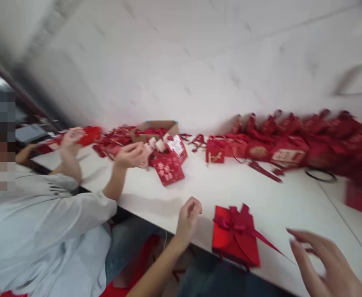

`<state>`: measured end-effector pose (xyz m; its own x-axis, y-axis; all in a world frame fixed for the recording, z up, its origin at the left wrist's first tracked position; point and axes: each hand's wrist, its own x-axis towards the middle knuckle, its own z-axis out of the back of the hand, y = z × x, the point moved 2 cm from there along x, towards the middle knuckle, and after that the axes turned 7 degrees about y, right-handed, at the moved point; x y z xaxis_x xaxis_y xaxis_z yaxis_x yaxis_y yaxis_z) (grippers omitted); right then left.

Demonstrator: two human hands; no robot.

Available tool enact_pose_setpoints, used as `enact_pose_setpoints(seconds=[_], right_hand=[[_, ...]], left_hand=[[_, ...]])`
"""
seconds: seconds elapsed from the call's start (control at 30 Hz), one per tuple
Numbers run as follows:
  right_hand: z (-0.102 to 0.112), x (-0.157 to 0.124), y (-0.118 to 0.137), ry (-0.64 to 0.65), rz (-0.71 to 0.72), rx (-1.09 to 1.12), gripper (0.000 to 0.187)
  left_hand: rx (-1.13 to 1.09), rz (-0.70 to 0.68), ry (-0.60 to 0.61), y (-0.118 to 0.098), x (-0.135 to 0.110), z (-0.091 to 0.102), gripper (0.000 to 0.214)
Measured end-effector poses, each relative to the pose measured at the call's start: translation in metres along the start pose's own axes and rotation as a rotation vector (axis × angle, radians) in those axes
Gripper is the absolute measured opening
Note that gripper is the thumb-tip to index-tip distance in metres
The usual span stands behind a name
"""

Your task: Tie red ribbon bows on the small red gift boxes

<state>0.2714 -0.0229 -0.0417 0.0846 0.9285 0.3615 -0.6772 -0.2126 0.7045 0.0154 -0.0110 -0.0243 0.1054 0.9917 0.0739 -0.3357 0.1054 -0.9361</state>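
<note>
- One red gift box (239, 243) lies flat on the white surface (289, 202) between the two grips, to the right of the left grip (189, 220) and to the left of the right grip (326, 260).
- The left grip is nearer to the box, just beside its left edge but apart from it; the right grip stands farther off.
- The dark red bow (238, 220) sits on top of the box, and its ribbon tail (270, 241) has its long axis slanting toward the person and the right grip, the thin end just beside that thumb. Whether they touch, I cannot tell.
- The box looks nearly square, so it shows no clear long axis.
- Right grip: released, thumb and forefinger parted, nothing seen between them.
- Left grip: fingers curled inward; whether anything is pinched inside, I cannot tell.
- Beyond the right grip stands a row of red bags (289, 152), with a black ring (320, 175) nearer.
</note>
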Motion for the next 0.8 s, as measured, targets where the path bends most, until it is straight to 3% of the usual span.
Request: enact_pose_setpoints(seconds=[0.03,0.1,0.2,0.33,0.47,0.63,0.8], right_hand=[[0.009,-0.004,-0.001,0.057,-0.041,-0.029,0.039],[0.019,-0.006,0.003,0.052,-0.101,-0.034,0.032],[0.017,-0.001,0.019,0.099,-0.040,0.083,0.024],[-0.003,0.004,0.044,0.281,-0.055,0.179,0.029],[-0.012,0.014,0.060,0.428,-0.118,0.146,0.029],[-0.012,0.009,0.062,0.587,-0.257,0.161,0.024],[-0.014,-0.004,0.054,0.552,-0.352,0.447,0.035]], left_hand=[[-0.026,0.015,0.015,0.002,-0.003,-0.004,0.035],[-0.001,-0.067,0.017,0.000,-0.012,-0.010,0.028],[0.140,-0.223,-0.059,-0.006,-0.023,-0.015,0.020],[0.119,-0.147,-0.100,-0.004,-0.015,-0.013,0.032],[0.092,-0.112,-0.021,-0.010,0.001,-0.009,0.031],[0.454,-0.325,0.066,-0.033,0.005,-0.016,0.025],[0.576,-0.483,0.082,-0.041,0.004,-0.023,0.011]])
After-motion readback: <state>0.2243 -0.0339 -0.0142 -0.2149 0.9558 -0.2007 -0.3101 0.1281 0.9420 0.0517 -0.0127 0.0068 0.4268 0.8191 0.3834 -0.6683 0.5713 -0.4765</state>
